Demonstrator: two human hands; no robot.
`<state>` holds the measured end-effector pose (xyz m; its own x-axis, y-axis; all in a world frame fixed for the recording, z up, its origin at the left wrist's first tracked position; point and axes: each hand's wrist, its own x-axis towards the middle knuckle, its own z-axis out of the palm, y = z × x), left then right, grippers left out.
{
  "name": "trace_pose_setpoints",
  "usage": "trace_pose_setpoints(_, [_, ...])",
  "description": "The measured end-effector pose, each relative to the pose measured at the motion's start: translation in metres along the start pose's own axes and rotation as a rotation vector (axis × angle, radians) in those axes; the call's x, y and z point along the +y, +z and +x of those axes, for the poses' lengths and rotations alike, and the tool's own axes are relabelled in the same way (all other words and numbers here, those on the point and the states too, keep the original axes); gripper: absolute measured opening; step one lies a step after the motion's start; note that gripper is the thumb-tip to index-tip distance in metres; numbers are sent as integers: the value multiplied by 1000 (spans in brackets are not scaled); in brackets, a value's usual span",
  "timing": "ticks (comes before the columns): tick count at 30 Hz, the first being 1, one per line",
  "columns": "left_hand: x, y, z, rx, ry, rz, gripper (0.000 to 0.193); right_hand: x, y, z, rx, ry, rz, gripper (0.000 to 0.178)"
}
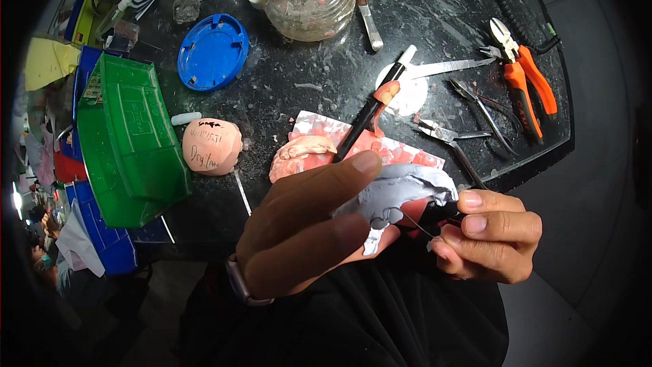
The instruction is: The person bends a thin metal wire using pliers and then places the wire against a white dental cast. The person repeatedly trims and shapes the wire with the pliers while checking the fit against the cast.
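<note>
Right now your left hand (305,228) grips the grey dental cast (401,194), while beside the cast your right hand (489,234) pinches a thin wire (411,223) touching it.

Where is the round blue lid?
In the head view the round blue lid lies flat on the dark table, up on the left, between the green tray and the glass burner.

Dental lab bench: pliers (526,88), spirit lamp (309,0), pink wax sheet (401,153), plaster casts.
</note>
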<state>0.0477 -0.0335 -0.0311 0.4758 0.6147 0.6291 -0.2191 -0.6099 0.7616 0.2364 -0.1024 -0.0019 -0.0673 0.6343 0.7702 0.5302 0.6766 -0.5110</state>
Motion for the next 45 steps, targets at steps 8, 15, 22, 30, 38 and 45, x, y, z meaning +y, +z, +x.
trace_pose_setpoints(8, [0,-10,15,-57,119,263,61,3,-5,6,-75,-40,15,17])
trace_pose_setpoints(15, [3,-8,13,5,81,90,42,-6,-5,17,-24,31,-19,21])
trace_pose_setpoints(22, [5,-9,13,12,79,93,49,-9,-14,27,-198,18,-202,54])
trace_pose_setpoints(30, [3,-10,7,-9,137,144,53,-14,8,23,-83,5,-335,29])
trace_pose_setpoints(38, [-1,1,6,150,177,3,49,-16,2,27,-153,55,-231,29])
trace_pose_setpoints(45, [3,-5,8,131,164,46,45,-16,1,28,-164,60,-158,31])
